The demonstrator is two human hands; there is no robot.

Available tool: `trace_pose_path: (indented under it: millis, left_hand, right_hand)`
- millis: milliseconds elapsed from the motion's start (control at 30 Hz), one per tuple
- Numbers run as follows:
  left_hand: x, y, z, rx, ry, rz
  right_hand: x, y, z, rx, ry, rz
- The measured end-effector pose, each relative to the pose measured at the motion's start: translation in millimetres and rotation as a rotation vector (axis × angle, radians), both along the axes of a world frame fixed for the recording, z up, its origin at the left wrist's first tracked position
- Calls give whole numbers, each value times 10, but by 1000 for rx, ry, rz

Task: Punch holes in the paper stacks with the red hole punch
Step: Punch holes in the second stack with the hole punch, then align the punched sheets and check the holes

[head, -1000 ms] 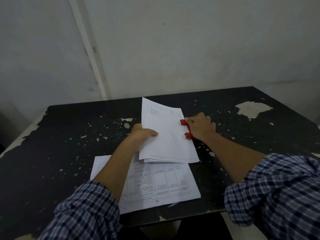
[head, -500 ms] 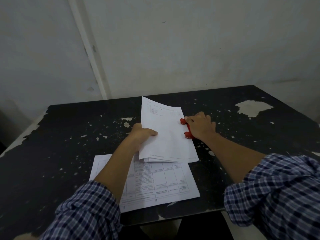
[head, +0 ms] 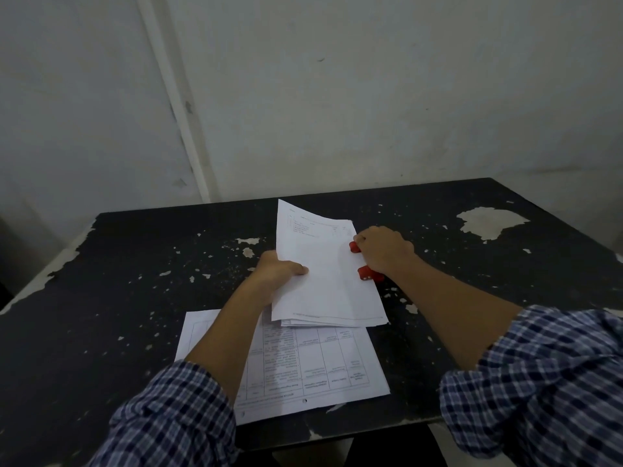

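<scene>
A stack of white paper [head: 323, 274] is held up off the table by my left hand [head: 278, 274], thumb on top at its left edge. The stack's right edge sits in the red hole punch [head: 367, 273], which stands on the table; only its two red ends show. My right hand [head: 382, 251] lies over the punch and covers its middle. A second stack of printed sheets [head: 303, 362] with tables lies flat near the table's front edge, partly under my left forearm, with punched holes along its near edge.
The black table [head: 135, 298] has chipped paint with pale patches, the largest at the back right [head: 488, 222]. A white wall rises right behind the table. The table's front edge runs just below the flat sheets.
Hardly anything differs: both hands, the held stack and the punch keep their places. The view has shifted very slightly.
</scene>
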State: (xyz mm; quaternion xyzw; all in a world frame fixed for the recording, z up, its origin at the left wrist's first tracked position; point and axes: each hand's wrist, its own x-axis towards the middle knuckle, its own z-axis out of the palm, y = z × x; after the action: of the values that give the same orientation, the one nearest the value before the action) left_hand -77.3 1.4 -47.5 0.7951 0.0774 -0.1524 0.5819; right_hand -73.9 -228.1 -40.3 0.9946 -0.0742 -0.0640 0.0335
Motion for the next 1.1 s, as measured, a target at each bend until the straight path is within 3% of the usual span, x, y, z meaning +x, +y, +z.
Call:
trace_pose_path:
  millis: [200,533,667,967,1100]
  left_hand:
    - [23,21,-24,-9,1,-2]
    - [39,117,18,-59,-4,-13]
    - [56,341,140,-23,-11,-27]
    - [-55,841,481,7,-118,-123]
    - [-106,945,698,85,-186,-258]
  right_hand:
    - [73,108,-58,55,-130,-70]
    - [83,12,-55,68,-87,3]
    - [73,24,-6,274,-157,-92]
    - [25,8,116,422,-73,-95]
    - [-29,87,365,710,-318,-48]
